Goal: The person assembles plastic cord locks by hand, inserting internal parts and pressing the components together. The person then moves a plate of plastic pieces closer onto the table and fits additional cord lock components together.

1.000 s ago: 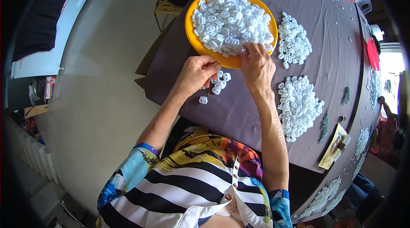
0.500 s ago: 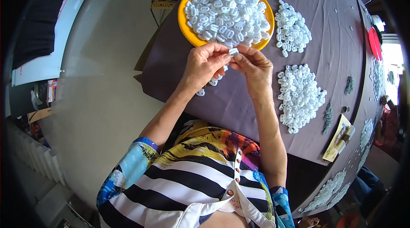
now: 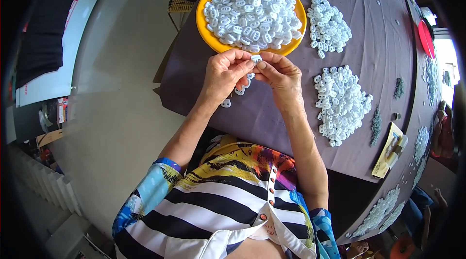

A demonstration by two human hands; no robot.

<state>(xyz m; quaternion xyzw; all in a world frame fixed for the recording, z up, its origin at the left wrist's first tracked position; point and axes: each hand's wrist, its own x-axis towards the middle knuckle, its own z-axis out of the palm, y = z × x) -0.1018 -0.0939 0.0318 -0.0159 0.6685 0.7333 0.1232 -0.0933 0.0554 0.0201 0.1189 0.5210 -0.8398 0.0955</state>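
Observation:
Just below a yellow plate, my left hand and my right hand meet at the fingertips. Both pinch one small white cord lock with holes in its face. The plate is heaped with similar white cord locks. A few loose pieces lie on the cloth under and beside my left hand, partly hidden by it. To the right of my right hand are a larger pile of white cord locks and a smaller pile farther off.
A dark grey-purple cloth covers the table. At the right lie small grey-green heaps, a dark ring-like piece and a yellow card with a roll-shaped item. Another person is at the lower right. A stool stands past the left edge.
My view has shifted slightly, so plate, piles and hands all appear a little displaced. Both hands still pinch the cord lock, with little change in the fingers.

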